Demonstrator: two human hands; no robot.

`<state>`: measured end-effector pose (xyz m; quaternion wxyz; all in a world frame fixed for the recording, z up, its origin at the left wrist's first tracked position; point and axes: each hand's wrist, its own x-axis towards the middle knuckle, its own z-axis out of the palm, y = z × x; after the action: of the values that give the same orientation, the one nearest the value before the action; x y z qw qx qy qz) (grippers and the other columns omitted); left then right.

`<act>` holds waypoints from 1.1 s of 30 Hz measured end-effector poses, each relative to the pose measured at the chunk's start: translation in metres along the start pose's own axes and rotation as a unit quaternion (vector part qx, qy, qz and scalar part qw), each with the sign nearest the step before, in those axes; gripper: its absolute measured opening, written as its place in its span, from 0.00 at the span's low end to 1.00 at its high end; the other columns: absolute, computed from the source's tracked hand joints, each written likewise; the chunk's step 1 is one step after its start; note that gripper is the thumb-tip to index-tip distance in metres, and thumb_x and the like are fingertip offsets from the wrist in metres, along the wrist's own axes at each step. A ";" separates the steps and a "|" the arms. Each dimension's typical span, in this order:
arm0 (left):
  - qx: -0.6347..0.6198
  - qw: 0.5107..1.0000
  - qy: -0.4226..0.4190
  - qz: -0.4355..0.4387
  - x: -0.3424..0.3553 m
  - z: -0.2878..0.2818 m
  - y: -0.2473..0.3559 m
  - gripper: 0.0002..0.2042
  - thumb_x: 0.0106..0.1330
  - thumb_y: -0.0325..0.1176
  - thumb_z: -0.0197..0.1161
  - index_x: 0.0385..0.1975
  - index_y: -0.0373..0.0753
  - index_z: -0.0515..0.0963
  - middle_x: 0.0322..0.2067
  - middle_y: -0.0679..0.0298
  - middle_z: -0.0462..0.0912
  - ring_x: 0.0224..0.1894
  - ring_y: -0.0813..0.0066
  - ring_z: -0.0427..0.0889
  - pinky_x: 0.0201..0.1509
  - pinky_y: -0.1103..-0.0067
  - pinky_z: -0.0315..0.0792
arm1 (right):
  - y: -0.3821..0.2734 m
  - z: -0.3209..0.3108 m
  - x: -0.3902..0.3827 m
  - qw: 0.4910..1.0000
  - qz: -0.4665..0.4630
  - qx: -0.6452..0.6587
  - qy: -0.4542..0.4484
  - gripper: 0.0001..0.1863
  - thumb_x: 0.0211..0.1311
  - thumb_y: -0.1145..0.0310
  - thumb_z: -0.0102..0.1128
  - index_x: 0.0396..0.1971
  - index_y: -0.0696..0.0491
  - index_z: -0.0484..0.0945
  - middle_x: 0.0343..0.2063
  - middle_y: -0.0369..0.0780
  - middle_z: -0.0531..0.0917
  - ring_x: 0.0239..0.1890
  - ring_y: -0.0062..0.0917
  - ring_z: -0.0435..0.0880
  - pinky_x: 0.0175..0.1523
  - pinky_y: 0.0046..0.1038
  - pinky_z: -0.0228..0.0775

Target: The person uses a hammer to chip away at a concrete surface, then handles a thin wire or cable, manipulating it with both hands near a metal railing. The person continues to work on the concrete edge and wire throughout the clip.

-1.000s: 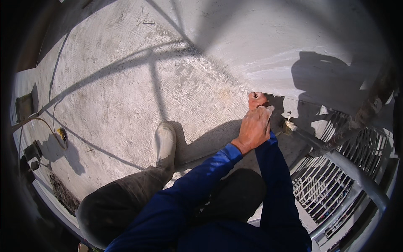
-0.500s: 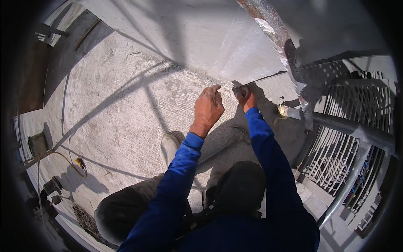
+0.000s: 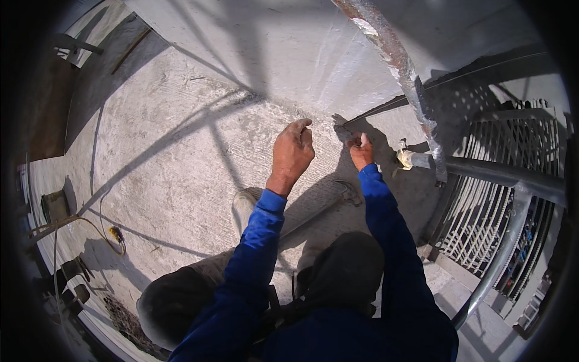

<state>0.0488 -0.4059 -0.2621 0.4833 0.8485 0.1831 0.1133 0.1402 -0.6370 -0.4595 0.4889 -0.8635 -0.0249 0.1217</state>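
My left hand [image 3: 292,155] hovers over the rough concrete floor [image 3: 175,151], its fingers curled in a pinch near the foot of the pale wall [image 3: 289,54]. Whatever it pinches, if anything, is too small to make out. To its right, my right hand [image 3: 362,151] is also closed, thumb and fingers together. A thin dark line shows by its fingertips, but I cannot tell whether it is a held thing or shadow. What looks like a hammer [image 3: 345,192] lies on the floor below the hands, its handle running toward my knees.
A paint-splashed metal pipe [image 3: 401,66] slants down at the right and meets a horizontal pipe [image 3: 494,175]. Beyond stands a white slatted grille [image 3: 476,235]. On the left lie a yellow cable [image 3: 90,220] and a small box-like block [image 3: 55,208]. My boot [image 3: 243,208] rests on the floor.
My right hand has drawn back slightly from the wall's foot, toward me and to the right. My left hand has shifted a little left. The view has moved slightly.
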 end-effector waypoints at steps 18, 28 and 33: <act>0.035 0.975 -0.090 0.200 0.014 0.044 0.051 0.21 0.58 0.25 0.59 0.55 0.43 0.73 0.38 0.52 0.83 0.37 0.52 0.82 0.39 0.66 0.77 | -0.086 -0.002 -0.002 0.986 -0.072 0.121 0.085 0.17 0.61 0.70 0.56 0.51 0.53 0.76 0.40 0.43 0.80 0.37 0.26 0.80 0.41 0.27 0.74; 0.025 0.983 -0.042 0.178 0.025 0.053 0.049 0.12 0.60 0.27 0.58 0.44 0.38 0.78 0.36 0.51 0.83 0.37 0.51 0.82 0.40 0.66 0.77 | -0.112 -0.016 0.000 0.778 0.046 0.625 -0.038 0.07 0.64 0.73 0.57 0.41 0.58 0.76 0.38 0.37 0.79 0.40 0.22 0.79 0.46 0.24 0.72; 0.026 0.972 -0.137 0.188 0.041 0.053 0.054 0.12 0.63 0.30 0.59 0.45 0.36 0.78 0.38 0.50 0.83 0.36 0.50 0.83 0.39 0.68 0.77 | -0.089 -0.023 0.007 0.968 -0.170 0.170 0.069 0.09 0.60 0.75 0.59 0.41 0.56 0.77 0.38 0.40 0.80 0.39 0.28 0.80 0.42 0.27 0.74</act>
<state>0.1167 -0.4551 -0.2418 0.4522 0.8872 -0.0448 0.0796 0.1592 -0.6085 -0.3738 0.6422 -0.7573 -0.1163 -0.0201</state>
